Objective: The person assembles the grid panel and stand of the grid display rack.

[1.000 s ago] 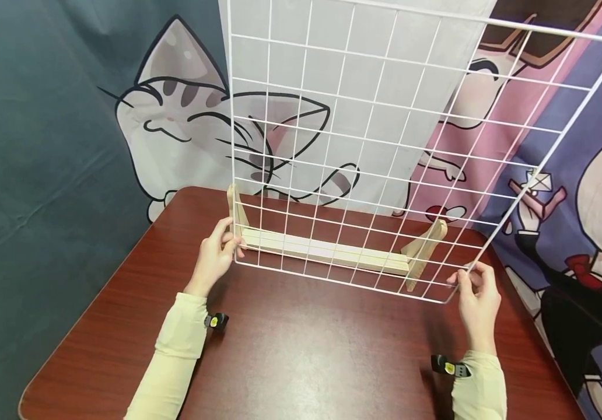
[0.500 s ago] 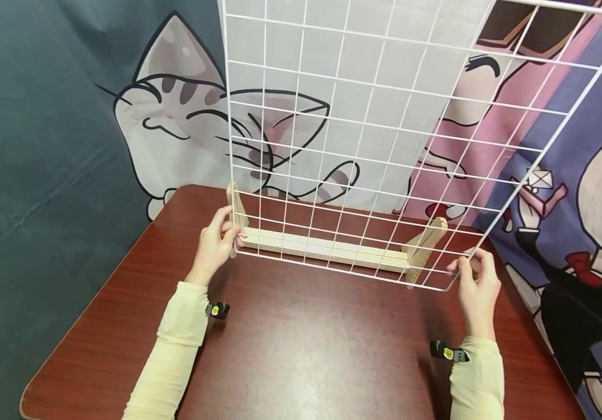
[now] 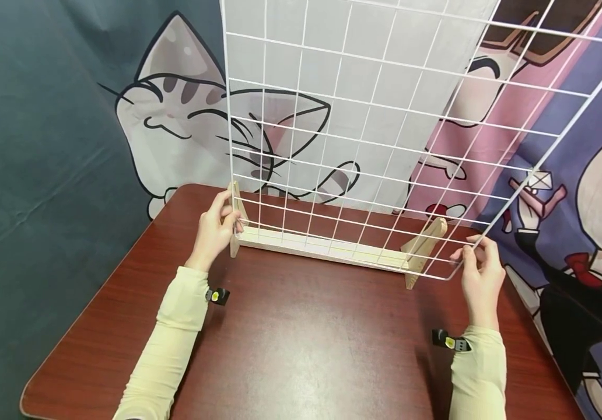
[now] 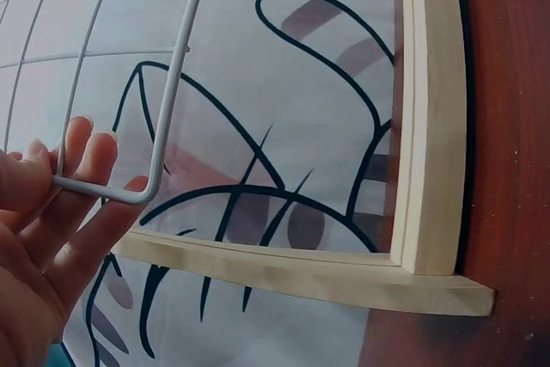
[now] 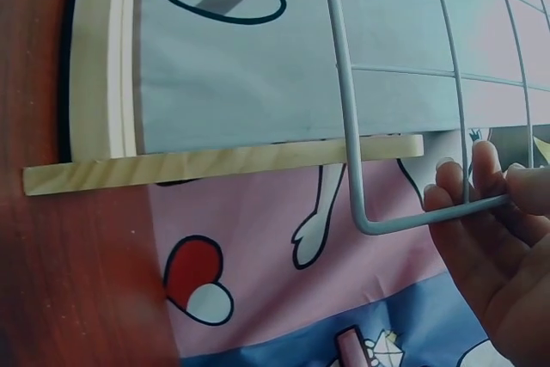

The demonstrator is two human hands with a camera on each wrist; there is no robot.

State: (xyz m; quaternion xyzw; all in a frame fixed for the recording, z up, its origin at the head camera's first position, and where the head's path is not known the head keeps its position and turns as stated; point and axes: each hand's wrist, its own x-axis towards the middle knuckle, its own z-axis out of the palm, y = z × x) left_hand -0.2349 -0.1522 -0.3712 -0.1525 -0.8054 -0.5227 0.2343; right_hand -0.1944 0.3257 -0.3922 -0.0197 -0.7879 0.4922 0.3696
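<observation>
A white wire grid panel point(image 3: 560, 136) is held up, leaning, above the far part of the table. My left hand point(image 3: 214, 227) pinches its left edge close to the bottom corner. At the opposite edge, my right hand point(image 3: 482, 277) grips the frame wire near the lower right corner. Behind the panel's lower edge stands a pale wooden base, with a long crossbar point(image 3: 327, 248) between two upright end pieces. Both wrist views show the rounded wire corner apart from the wooden end piece point(image 4: 301, 268), thumb and fingers around the wire. The panel's top runs out of the head view.
The brown table point(image 3: 306, 332) has rounded corners and carries the wooden base near its far edge. A printed cloth with cartoon cats point(image 3: 175, 122) hangs right behind the table, and a dark green cloth point(image 3: 33, 146) hangs at the left.
Both hands have moved away from me, taking the panel's bottom edge to just over the wooden crossbar. The panel's top has risen, then dipped slightly. The wooden base has stayed in place.
</observation>
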